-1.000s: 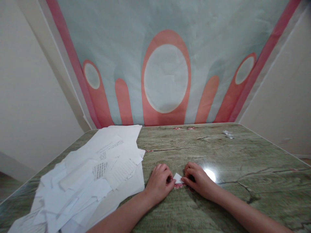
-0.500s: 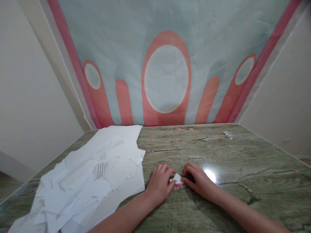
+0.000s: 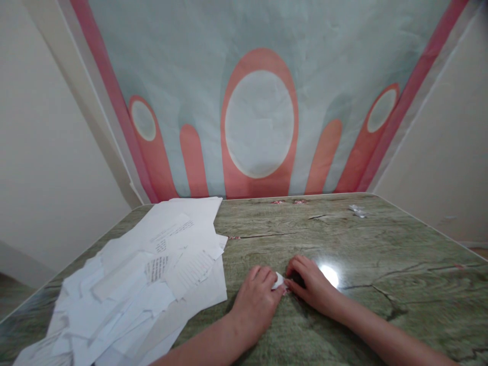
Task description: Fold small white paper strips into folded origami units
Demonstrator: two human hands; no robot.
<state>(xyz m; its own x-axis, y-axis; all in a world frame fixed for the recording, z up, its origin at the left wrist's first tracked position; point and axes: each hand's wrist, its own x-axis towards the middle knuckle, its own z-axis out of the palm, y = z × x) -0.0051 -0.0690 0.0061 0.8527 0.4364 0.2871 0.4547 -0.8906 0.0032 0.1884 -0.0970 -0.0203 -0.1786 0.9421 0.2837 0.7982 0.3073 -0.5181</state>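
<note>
A small folded scrap of white paper lies on the green marbled table, pinched between both of my hands. My left hand has its fingers curled over the scrap's left side and covers most of it. My right hand presses its fingertips against the scrap's right edge, fingers bent. Only a small white corner of the paper shows between the fingers.
A loose heap of white sheets and cut paper strips, some printed, spreads over the table's left side. Two tiny folded paper bits lie near the far right edge. A red and pale blue patterned backdrop rises behind the table.
My left hand has slid rightward over the scrap, so less of the white paper shows now. The right hand has stayed almost in place.
</note>
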